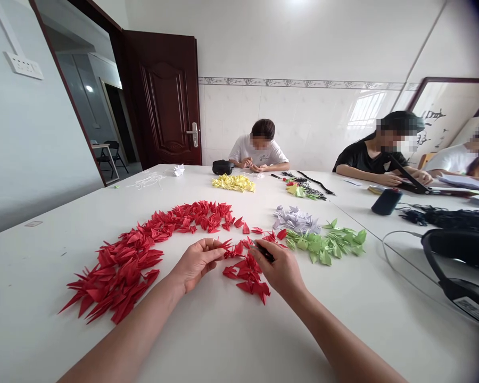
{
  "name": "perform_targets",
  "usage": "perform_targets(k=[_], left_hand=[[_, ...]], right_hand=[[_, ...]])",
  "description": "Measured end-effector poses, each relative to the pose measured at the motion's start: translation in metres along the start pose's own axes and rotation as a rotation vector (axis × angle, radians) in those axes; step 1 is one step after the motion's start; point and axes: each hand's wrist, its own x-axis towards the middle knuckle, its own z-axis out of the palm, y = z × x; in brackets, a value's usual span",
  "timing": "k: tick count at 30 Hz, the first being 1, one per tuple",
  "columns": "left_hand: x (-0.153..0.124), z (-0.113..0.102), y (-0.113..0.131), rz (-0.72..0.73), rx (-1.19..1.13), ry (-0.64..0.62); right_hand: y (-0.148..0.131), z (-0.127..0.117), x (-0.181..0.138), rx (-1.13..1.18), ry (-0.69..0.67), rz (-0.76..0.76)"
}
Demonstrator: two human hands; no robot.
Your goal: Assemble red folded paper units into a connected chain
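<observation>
Red origami cranes (120, 271) spread across the white table (35, 298), near green ones (323, 244), yellow ones (233, 183) and what look like lilac ones (295, 219).

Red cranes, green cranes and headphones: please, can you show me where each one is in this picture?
Red cranes (120, 271), head view, point on the middle of the large pile.
Green cranes (323, 244), head view, point on the middle of the pile.
Headphones (459, 247), head view, point on the black headband.
</observation>
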Motion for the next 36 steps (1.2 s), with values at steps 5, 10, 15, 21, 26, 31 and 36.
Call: perform_targets(k=[5, 10, 15, 21, 26, 31, 36], left_hand=[[0.000, 0.000, -0.001, 0.118, 0.309, -0.018], [0.020, -0.023, -0.007, 0.414, 0.678, 0.215], [0.057, -0.049, -0.015, 0.631, 0.880, 0.429], [0.090, -0.047, -0.014, 0.733, 1.001, 0.419], [0.108, -0.045, -0.011, 0.707, 1.029, 0.466], [0.109, -0.046, -0.009, 0.679, 0.984, 0.486], [0.095, -0.046, -0.002, 0.673, 0.822, 0.550]], right_hand=[[0.007, -0.001, 0.003, -0.019, 0.020, 0.057], [0.009, 0.001, 0.003, -0.015, 0.027, 0.058], [0.008, 0.000, 0.003, -0.012, 0.016, 0.079], [0.008, 0.001, 0.003, 0.001, 0.008, 0.113], [0.009, 0.002, 0.004, 0.003, 0.009, 0.128], [0.008, 0.003, 0.003, 0.015, -0.012, 0.129], [0.008, 0.003, 0.002, 0.019, -0.011, 0.093]])
